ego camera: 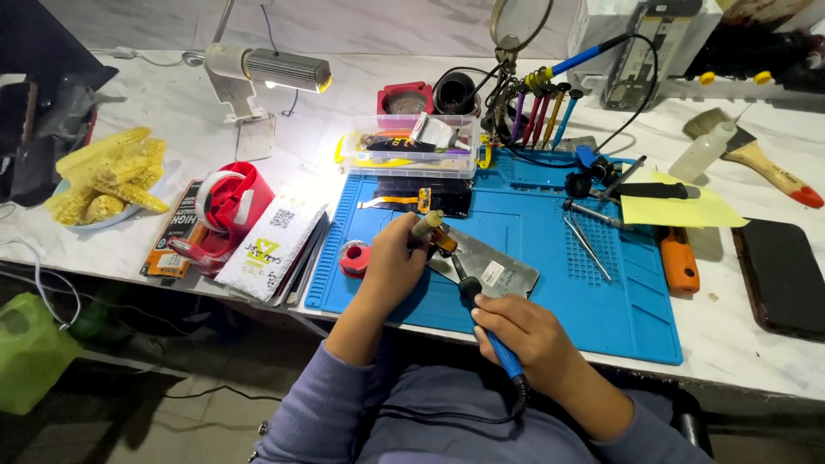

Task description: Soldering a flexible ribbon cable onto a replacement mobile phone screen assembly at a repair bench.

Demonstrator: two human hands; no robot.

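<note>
Broadly, a pale marble tabletop (756,344) carries everything, and on it lies a blue silicone work mat (550,232) with small compartments along its far and right edges. At the left end of the tabletop a plate of yellow corn cobs (107,176) sits well apart from the mat, and a red tape dispenser (230,202) stands between the cobs and the mat. A clear plastic parts box (412,146) rests against the mat's far edge, under a small lit desk lamp (266,69). To the right, a black phone-sized slab (778,275) lies near the tabletop's front edge, with an orange-handled tool (679,262) just beside the mat's right edge. On the mat's middle lies a flat metal plate (494,262), silver-grey and tilted toward the person. The right hand (524,331) is closed around a blue-handled soldering iron (490,322), whose tip reaches over the plate. The left hand (391,258) pinches a small component with an orange flex strip (436,234) between thumb and fingers, holding it just above the plate's far corner. Thin tweezers (589,245) lie loose on the mat to the right.
</note>
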